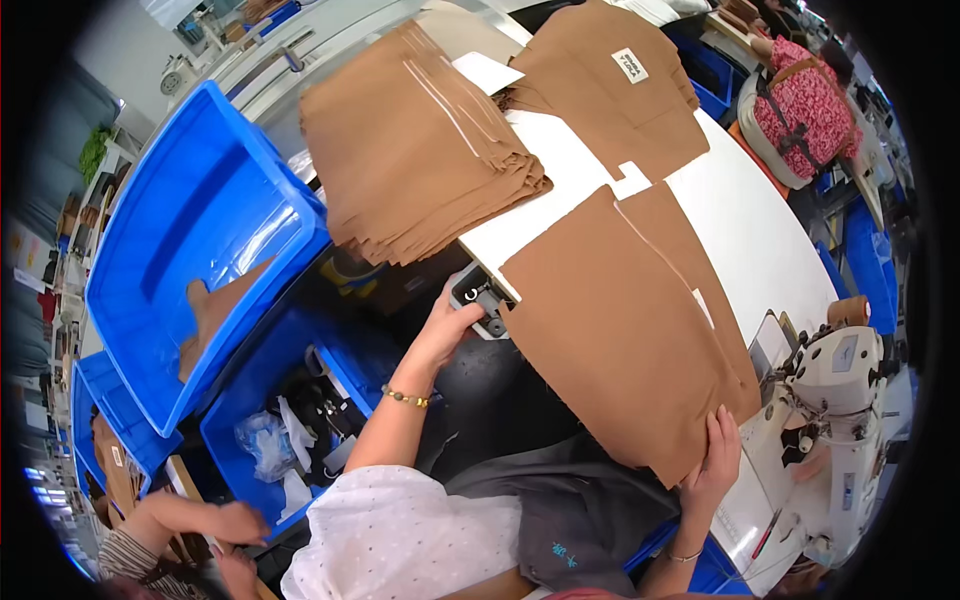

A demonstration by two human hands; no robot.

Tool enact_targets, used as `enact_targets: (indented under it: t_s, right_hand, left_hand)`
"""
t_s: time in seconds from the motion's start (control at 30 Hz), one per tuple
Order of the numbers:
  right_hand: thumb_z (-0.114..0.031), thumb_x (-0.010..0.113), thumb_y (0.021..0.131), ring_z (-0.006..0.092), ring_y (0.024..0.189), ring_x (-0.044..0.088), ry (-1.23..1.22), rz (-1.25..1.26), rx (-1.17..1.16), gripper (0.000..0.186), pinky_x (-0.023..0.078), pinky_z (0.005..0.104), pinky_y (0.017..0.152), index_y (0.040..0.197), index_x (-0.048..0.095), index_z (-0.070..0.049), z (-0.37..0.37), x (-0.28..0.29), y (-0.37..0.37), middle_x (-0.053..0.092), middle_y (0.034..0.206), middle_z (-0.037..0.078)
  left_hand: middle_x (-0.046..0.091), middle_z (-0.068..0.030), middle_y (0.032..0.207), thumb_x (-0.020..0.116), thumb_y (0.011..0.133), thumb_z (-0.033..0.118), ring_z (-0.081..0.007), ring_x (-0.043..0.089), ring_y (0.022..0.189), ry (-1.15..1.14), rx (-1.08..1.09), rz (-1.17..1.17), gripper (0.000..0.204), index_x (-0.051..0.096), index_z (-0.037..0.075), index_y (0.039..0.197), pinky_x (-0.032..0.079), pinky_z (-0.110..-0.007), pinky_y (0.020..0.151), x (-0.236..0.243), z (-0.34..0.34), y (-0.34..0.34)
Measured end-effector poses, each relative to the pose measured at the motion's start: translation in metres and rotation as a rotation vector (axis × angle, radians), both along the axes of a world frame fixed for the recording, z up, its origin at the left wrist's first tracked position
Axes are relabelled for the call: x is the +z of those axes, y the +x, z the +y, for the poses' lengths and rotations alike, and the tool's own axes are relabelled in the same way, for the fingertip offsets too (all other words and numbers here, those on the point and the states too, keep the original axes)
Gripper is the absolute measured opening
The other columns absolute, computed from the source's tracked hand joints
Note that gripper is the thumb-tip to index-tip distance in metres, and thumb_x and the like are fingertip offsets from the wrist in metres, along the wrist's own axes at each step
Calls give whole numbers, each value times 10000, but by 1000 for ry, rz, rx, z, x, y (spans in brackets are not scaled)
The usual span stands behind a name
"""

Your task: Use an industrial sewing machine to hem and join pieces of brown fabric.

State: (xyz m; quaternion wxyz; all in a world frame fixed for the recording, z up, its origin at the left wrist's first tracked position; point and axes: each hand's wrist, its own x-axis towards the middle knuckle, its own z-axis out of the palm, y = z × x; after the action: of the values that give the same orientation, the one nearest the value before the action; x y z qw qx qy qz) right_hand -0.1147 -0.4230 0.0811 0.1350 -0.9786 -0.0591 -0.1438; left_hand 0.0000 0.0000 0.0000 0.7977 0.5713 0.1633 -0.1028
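My left hand [452, 330] is closed on a grey and black box-like fixture [478, 300] at the white table's [760, 230] left edge. My right hand [712, 460] grips the lower right edge of a large brown fabric piece [610, 330], with fingertips on top and the thumb hidden. The piece lies across the table and overhangs its near edge; it has a pale line and a small white strip on it. A thick stack of brown pieces [410, 150] lies beyond, beside more brown pieces [590, 90] with a white label.
A white sewing machine [840, 390] stands at the right. Blue bins [150, 330] are at the left, holding fabric and small items. A co-worker's hand [235, 525] is at lower left; another person [810, 110] in a patterned top works at upper right.
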Motion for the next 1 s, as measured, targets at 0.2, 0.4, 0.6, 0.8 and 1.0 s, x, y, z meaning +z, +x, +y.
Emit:
enact_targets:
  t_s: [0.2, 0.4, 0.6, 0.8, 1.0]
  right_hand:
    - [-127, 597, 875, 402, 1294, 567, 25, -3, 20, 409, 440, 476, 1097, 1259, 657, -1, 3, 0, 6, 616, 1392, 177]
    - [-104, 599, 868, 403, 1306, 555, 8, -5, 12, 425, 436, 485, 1100, 1278, 650, -4, 7, 4, 7, 612, 1398, 169]
    - [4, 581, 786, 407, 1275, 566, 66, -77, 10, 463, 448, 492, 1083, 1243, 652, 15, 7, 5, 9, 621, 1365, 183]
    - [39, 598, 696, 367, 1213, 593, 107, -157, 73, 485, 464, 492, 1057, 1172, 684, 3, 5, 4, 7, 651, 1274, 171]
    - [-10, 646, 706, 351, 1224, 586, 129, -181, 82, 488, 457, 497, 1069, 1192, 685, -11, -2, -3, 0, 640, 1301, 162]
  left_hand:
    - [631, -83, 1186, 593, 851, 15, -181, 664, 1055, 12, 101, 34, 543, 477, 50, 1381, 613, -339, 773, 12, 0, -6]
    - [544, -211, 1248, 808, 734, 131, -297, 582, 1176, 978, 311, -128, 726, 469, -5, 1361, 504, -419, 969, 19, 11, -15]
    - [617, -123, 1337, 821, 725, 208, -341, 511, 1304, 1815, -24, -236, 184, 799, 133, 891, 454, -501, 991, 69, -3, -7]
    - [706, -121, 957, 750, 674, 223, -318, 657, 971, 2009, -336, -93, 157, 797, 118, 780, 509, -498, 824, 55, -3, 7]
    - [744, -160, 822, 714, 727, 189, -368, 734, 823, 1970, -342, -55, 141, 780, 83, 793, 585, -469, 759, 95, 5, 8]
